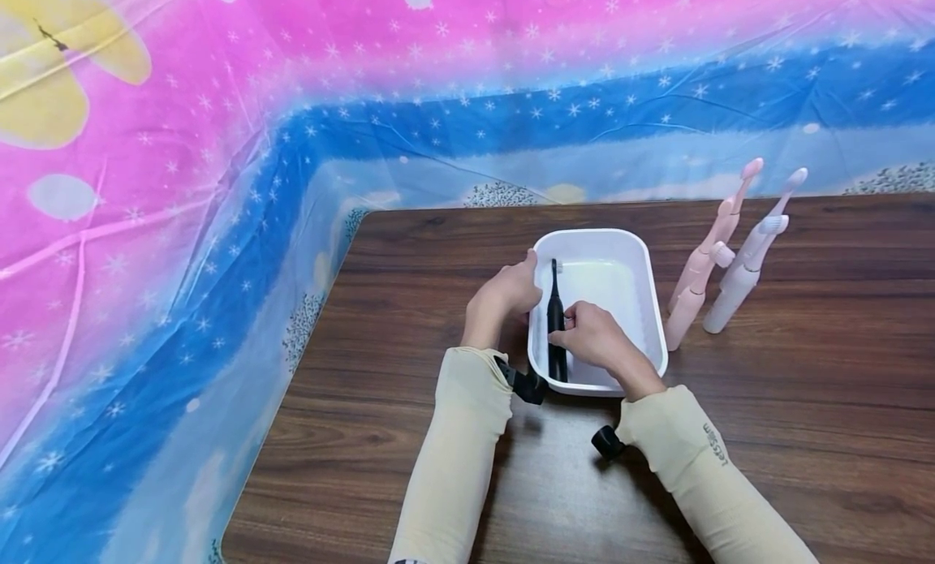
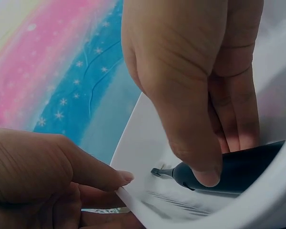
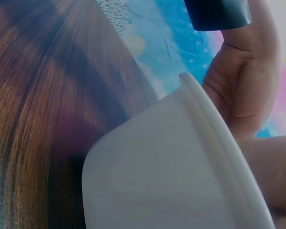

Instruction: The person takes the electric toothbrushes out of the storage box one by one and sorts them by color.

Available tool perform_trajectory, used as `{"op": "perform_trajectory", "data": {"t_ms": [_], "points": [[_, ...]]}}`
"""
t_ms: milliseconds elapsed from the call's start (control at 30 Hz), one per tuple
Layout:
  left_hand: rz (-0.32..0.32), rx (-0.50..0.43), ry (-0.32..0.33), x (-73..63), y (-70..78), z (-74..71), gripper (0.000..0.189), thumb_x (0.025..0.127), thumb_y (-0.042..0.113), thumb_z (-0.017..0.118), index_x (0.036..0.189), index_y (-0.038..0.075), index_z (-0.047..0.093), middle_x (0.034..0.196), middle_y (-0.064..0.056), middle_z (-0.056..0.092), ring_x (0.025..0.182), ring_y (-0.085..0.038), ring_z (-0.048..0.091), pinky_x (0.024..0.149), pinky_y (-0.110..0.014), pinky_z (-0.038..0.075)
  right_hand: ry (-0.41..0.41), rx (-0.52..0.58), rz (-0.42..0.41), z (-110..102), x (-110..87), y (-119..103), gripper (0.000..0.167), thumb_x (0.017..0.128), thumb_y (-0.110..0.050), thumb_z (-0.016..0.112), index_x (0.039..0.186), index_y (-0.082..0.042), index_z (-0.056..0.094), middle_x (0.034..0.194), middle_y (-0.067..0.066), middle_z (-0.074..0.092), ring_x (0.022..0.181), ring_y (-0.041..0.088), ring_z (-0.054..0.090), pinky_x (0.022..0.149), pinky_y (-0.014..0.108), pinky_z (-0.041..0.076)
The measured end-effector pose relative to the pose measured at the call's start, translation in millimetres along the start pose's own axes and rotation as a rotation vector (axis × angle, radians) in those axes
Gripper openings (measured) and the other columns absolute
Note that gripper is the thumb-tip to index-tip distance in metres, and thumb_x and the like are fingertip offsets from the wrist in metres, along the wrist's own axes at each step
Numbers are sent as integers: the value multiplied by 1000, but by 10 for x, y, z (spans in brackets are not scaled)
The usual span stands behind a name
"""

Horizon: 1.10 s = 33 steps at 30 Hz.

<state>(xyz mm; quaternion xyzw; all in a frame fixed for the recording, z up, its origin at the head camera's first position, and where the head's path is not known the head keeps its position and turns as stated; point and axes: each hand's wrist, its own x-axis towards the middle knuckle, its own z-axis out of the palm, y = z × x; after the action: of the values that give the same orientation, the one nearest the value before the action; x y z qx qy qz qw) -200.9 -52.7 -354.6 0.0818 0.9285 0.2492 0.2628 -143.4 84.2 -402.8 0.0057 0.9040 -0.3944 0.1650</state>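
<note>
A black electric toothbrush [image 1: 555, 308] lies lengthwise along the left side inside a white tray [image 1: 613, 276], its head toward the far end. My right hand [image 1: 599, 337] reaches into the tray and pinches the toothbrush's handle between thumb and fingers. On the tray's left rim, my left hand [image 1: 504, 298] grips the wall. The left wrist view shows the left thumb [image 2: 93, 169] over the rim and fingers below it outside. There the right thumb presses on the black handle [image 2: 248, 169]. In the right wrist view the tray's outer wall [image 3: 152, 176] hides most of the right hand's work.
Right of the tray, two pink electric toothbrushes [image 1: 687, 308] and two pale whitish ones [image 1: 738, 280] stand upright on the brown wooden table [image 1: 351, 402]. A pink and blue patterned cloth [image 1: 409, 126] hangs behind the table and along its left side.
</note>
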Motion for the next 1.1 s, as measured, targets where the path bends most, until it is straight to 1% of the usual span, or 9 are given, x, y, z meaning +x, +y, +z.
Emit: {"op": "perform_trajectory", "data": {"t_ms": [67,133,300,433,533,700,833,1000,1100], "points": [[-5,3,-2,2,5,0,70,99,9,41,156,13,1,137,-14,52,71,-27,62,54,-25,44,-4,12,5,-2,1,1,24,86,-22,63,75,-6,49,70,2,44,62,17,42,54,27,33],[-10,11,-5,5,9,-2,70,99,9,41,156,14,1,139,-13,50,68,-25,60,53,-25,43,-8,27,10,-5,5,5,23,87,-22,63,74,-6,51,68,1,45,61,16,42,54,27,33],[-15,32,-9,7,13,-10,70,99,9,41,156,14,0,144,-11,46,63,-21,55,52,-24,42,-28,47,20,5,33,29,21,88,-23,63,86,-2,60,72,2,53,67,16,48,57,26,37],[-15,38,-12,14,13,-14,69,99,9,40,156,15,0,137,-11,52,55,-17,47,52,-25,40,-29,54,27,10,42,23,24,88,-25,63,91,-1,61,76,2,55,70,17,51,58,26,39],[-14,36,-12,14,17,-17,69,100,10,40,156,15,0,133,-12,54,51,-15,43,52,-25,40,-24,73,39,5,35,9,26,89,-25,63,96,-1,60,79,4,56,73,17,52,60,26,39],[-12,41,-10,10,18,-21,69,100,11,41,156,15,1,135,-12,54,54,-17,44,52,-26,39,-17,94,50,9,40,13,32,89,-28,64,103,1,58,89,7,59,80,19,55,63,27,41],[-11,51,-9,14,12,-19,69,99,10,40,156,14,1,140,-10,50,55,-18,47,53,-25,40,-8,91,46,17,44,15,34,88,-28,65,104,1,58,91,8,60,82,20,55,65,27,42],[-17,74,-11,36,10,-13,69,100,11,40,156,14,0,134,-11,55,49,-14,43,52,-25,40,7,102,44,6,19,5,36,88,-27,65,108,1,59,98,11,65,85,20,58,67,26,43],[-16,57,-10,26,10,-7,68,100,12,40,156,14,0,137,-11,52,50,-14,44,53,-25,41,13,114,44,-7,8,7,37,88,-27,65,111,2,59,103,13,67,86,20,60,69,27,43]]}}
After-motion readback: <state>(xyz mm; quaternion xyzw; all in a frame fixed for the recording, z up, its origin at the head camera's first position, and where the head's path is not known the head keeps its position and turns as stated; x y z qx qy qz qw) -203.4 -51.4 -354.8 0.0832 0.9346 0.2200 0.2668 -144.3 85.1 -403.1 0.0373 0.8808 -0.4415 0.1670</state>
